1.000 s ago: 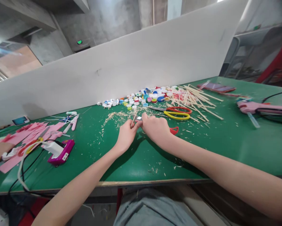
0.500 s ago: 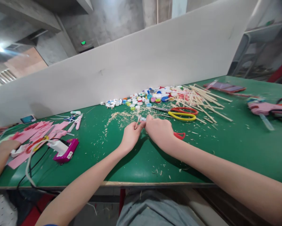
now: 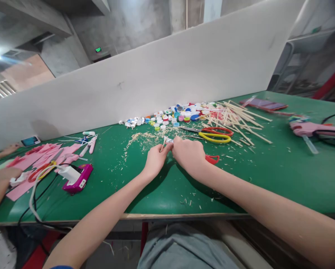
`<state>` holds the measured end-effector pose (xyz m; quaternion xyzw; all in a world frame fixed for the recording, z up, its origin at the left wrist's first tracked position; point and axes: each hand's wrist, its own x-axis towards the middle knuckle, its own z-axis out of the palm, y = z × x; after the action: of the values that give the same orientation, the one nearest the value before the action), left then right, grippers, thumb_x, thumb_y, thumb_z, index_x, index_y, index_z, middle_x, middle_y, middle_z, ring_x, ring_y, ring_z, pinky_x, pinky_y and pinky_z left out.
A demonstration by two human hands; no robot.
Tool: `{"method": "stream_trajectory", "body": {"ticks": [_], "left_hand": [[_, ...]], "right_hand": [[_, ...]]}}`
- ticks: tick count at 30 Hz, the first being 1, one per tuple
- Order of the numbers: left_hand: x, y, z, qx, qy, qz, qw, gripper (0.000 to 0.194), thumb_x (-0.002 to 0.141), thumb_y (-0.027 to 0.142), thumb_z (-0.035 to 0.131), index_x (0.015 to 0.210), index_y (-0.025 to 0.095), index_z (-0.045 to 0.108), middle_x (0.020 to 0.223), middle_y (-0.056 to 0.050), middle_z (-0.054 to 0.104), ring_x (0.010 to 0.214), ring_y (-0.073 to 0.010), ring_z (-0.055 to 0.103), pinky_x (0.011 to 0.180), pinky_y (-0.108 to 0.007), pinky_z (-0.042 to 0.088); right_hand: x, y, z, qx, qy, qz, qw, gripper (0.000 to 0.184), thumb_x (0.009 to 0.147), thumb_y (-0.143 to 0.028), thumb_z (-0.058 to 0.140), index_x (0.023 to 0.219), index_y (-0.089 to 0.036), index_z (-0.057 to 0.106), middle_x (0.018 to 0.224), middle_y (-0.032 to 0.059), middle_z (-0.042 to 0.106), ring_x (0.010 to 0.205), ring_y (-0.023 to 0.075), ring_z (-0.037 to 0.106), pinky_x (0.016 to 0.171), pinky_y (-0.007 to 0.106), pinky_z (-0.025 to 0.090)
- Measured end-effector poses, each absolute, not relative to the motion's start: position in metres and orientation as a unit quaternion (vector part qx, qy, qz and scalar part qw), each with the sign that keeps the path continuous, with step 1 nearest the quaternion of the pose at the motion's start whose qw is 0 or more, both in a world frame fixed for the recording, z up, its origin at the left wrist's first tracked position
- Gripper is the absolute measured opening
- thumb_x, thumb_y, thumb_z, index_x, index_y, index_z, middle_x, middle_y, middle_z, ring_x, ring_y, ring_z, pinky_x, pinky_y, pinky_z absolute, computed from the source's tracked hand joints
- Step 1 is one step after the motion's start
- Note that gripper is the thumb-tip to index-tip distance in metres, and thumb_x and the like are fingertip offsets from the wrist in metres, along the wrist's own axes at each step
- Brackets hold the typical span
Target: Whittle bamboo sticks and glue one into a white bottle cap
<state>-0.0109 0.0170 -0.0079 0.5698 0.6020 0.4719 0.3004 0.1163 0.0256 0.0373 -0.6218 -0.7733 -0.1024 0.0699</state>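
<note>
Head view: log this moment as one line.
left hand: holding thin wooden stick | right hand: closed, contents unclear | between hands: small shiny piece | beyond: wood shavings, bottle caps, scissors with red and yellow handles

Colours seen: worktop (image 3: 257, 168) green; scissors (image 3: 216, 134) with one red handle loop, one yellow; power adapter (image 3: 79, 181) magenta; glue gun (image 3: 307, 128) pink; sticks (image 3: 244, 121) pale cream; caps (image 3: 173, 116) mixed white, blue, red, yellow-green. Fabric (image 3: 0, 246) is dark-dotted on white.

Glare upper left, edges stretched
</note>
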Motion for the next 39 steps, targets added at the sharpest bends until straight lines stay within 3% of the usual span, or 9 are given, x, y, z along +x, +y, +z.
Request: {"method": "stream_trajectory", "body": {"ticks": [4,8,15,24,32,39], "left_hand": [[-0.010,0.016,-0.009,0.541,0.598,0.497,0.320,0.057,0.076,0.064,0.059,0.062,0.020,0.025,0.048,0.009,0.022,0.041,-0.0040,0.020,0.042,-0.019,0.016],[-0.010,0.014,-0.008,0.521,0.591,0.506,0.350,0.056,0.077,0.064,0.059,0.065,0.021,0.024,0.049,0.010,0.019,0.038,-0.0038,0.019,0.039,-0.019,0.016],[-0.006,0.007,0.001,0.508,0.568,0.501,0.411,0.043,0.084,0.055,0.054,0.070,0.022,0.030,0.050,0.010,0.024,0.037,-0.0045,0.023,0.036,-0.018,0.018],[-0.002,0.005,0.006,0.477,0.518,0.514,0.490,0.025,0.081,0.040,0.051,0.077,0.022,0.035,0.055,0.010,0.025,0.040,-0.0038,0.020,0.037,-0.014,0.011],[-0.005,0.006,0.001,0.479,0.468,0.527,0.524,0.027,0.079,0.039,0.051,0.074,0.021,0.032,0.055,0.009,0.023,0.043,-0.0044,0.020,0.039,-0.015,0.017],[-0.009,0.009,-0.005,0.487,0.450,0.520,0.539,0.017,0.078,0.034,0.047,0.076,0.020,0.038,0.055,0.008,0.026,0.046,-0.0061,0.022,0.041,-0.017,0.018]], "right_hand": [[0.141,0.048,0.050,-0.677,-0.711,-0.143,0.126,0.048,0.108,-0.045,0.026,0.106,-0.005,0.052,0.073,0.0076,0.052,0.075,0.0200,0.059,0.067,0.030,0.047],[0.161,0.059,0.058,-0.694,-0.686,-0.160,0.146,0.050,0.107,-0.045,0.023,0.106,-0.005,0.052,0.073,0.0120,0.054,0.073,0.0249,0.059,0.064,0.030,0.042],[0.147,0.046,0.047,-0.616,-0.763,-0.142,0.135,0.048,0.107,-0.047,0.024,0.106,-0.009,0.052,0.075,0.0092,0.055,0.073,0.0223,0.059,0.063,0.026,0.037],[0.142,0.036,0.044,-0.528,-0.834,-0.123,0.098,0.047,0.107,-0.050,0.029,0.115,-0.011,0.053,0.079,0.0029,0.053,0.067,0.0121,0.053,0.068,0.027,0.046],[0.138,0.033,0.040,-0.470,-0.872,-0.113,0.076,0.044,0.106,-0.049,0.035,0.114,-0.010,0.054,0.083,0.0035,0.053,0.075,0.0122,0.054,0.076,0.030,0.050],[0.139,0.034,0.038,-0.462,-0.879,-0.101,0.067,0.043,0.106,-0.049,0.037,0.115,-0.010,0.054,0.085,0.0040,0.053,0.077,0.0125,0.055,0.078,0.031,0.050]]}}
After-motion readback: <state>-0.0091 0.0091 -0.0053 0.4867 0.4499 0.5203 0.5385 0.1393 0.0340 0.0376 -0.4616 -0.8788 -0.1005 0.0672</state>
